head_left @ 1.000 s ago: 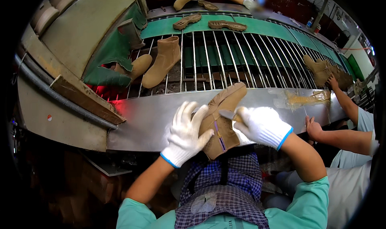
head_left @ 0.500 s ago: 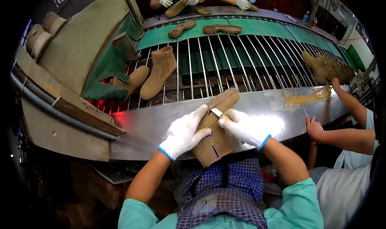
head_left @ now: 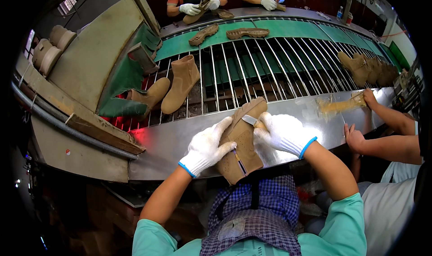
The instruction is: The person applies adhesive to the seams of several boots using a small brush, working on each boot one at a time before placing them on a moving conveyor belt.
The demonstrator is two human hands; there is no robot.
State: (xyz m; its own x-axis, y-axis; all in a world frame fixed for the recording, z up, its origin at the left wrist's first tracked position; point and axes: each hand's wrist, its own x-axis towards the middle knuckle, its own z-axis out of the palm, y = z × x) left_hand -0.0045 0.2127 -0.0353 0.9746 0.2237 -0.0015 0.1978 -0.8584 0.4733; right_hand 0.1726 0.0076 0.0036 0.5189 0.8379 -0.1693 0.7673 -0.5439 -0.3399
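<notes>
Partly curled left hand (head_left: 204,143) holding a tan boot (head_left: 243,141), tightly curled right hand (head_left: 285,132) gripping a small bladed tool (head_left: 250,120).

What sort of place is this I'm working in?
Probably a footwear factory line: there's a tan boot in your left hand, more boots rest on a rack of metal rods, and loose soles lie on a green strip beyond.

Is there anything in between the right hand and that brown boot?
Yes, a small tool with a flat blade. The gloved right hand holds it, blade over the boot. I see nothing else in the way. The gloved left hand grips the boot directly.
</notes>
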